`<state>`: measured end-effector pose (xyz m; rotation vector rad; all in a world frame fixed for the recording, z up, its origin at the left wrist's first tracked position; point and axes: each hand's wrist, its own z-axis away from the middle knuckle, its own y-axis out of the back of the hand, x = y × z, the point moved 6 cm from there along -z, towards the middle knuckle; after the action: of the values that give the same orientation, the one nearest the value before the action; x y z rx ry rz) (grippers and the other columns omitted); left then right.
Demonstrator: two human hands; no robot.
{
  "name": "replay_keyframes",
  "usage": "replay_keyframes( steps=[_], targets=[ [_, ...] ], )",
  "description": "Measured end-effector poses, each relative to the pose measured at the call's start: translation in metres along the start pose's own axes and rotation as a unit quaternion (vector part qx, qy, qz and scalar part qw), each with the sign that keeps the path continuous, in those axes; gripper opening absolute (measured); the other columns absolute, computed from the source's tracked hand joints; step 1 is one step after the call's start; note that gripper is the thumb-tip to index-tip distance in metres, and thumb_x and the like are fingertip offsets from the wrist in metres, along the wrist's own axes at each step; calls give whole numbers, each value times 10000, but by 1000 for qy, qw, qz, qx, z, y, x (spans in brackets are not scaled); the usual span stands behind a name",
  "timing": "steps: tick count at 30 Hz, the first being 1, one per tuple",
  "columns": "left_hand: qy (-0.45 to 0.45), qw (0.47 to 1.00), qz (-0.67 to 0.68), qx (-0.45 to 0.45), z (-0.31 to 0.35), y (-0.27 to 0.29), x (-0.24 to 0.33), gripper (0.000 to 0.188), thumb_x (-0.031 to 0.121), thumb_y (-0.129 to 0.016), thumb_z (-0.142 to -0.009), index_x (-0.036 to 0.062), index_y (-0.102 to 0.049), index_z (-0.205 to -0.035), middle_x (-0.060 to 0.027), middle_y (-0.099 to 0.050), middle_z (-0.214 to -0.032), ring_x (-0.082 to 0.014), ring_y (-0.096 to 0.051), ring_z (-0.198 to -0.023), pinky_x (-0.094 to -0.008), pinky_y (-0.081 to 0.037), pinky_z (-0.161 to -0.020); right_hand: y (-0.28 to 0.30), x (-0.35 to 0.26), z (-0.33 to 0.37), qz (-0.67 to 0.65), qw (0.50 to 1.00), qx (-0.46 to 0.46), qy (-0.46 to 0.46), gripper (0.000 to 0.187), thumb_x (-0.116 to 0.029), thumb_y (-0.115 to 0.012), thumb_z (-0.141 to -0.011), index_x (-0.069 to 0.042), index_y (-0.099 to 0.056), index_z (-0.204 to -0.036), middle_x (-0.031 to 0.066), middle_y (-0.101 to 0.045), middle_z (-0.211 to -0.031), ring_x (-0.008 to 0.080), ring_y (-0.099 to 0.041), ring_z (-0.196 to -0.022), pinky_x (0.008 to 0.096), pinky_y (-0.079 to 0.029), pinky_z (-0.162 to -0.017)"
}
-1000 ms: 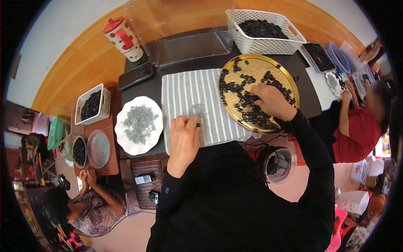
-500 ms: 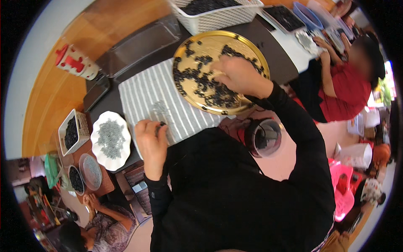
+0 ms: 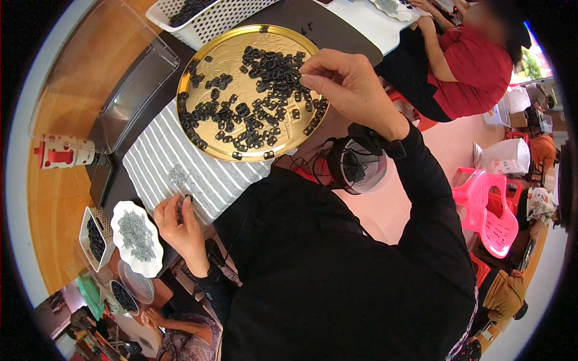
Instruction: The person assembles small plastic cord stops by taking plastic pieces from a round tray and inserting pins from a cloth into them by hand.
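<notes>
A round gold tray (image 3: 195, 72) holds many small black parts (image 3: 274, 69), scattered and piled. Over the tray's right rim is my right hand (image 3: 355, 84), thumb and index finger pinched together; what they hold, if anything, is too small to make out. Lower left, my left hand (image 3: 183, 234) is curled at the edge of a grey-and-white striped cloth (image 3: 211, 180), with a small dark part at its fingertips. Beside those fingertips a little heap of small grey pieces (image 3: 179, 175) rests on the cloth. More grey pieces fill a white scalloped dish (image 3: 153, 256) to the left.
A white perforated basket (image 3: 241, 18) of black parts stands behind the tray, and a smaller basket (image 3: 108, 249) at far left. A clear plastic box (image 3: 135, 90) and a red-and-white tumbler (image 3: 66, 151) lie back left. People sit at right (image 3: 469, 60) and lower left (image 3: 192, 334).
My right hand has lifted from among the black parts to the tray's right rim. The view has shifted, so the table sits farther left. My left hand stays by the cloth's edge.
</notes>
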<state>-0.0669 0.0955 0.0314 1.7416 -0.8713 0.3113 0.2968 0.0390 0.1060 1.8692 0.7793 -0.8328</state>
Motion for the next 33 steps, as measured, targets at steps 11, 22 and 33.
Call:
replay_keyframes(
  steps=[11,22,33],
  targets=[
    [12,999,-7,28,2,-4,-8,149,45,-681,-843,-42,-670,-963,-112,-570,-952,-195,-575,-776,-291,-476,-669,39,34,28,-33,990,104,-85,115,-61,-638,-868,30,-673,-929,18,-659,-759,48,-556,-675,200,-444,-601],
    [-2,999,13,33,2,-6,-6,139,25,-660,-849,-42,-673,-971,-104,-562,-948,-188,-559,-776,-282,-462,-666,70,81,61,-119,950,246,-152,100,-47,-632,-875,40,-669,-905,-9,-622,-723,41,-534,-621,184,-425,-558],
    [-13,999,9,46,3,-8,-10,140,26,-680,-837,-28,-678,-967,-91,-557,-930,-168,-544,-776,-261,-429,-621,75,294,254,312,873,-7,-374,271,-42,-672,-659,-24,-675,-930,217,-656,-825,364,-656,-765,415,-520,-710]
  ],
)
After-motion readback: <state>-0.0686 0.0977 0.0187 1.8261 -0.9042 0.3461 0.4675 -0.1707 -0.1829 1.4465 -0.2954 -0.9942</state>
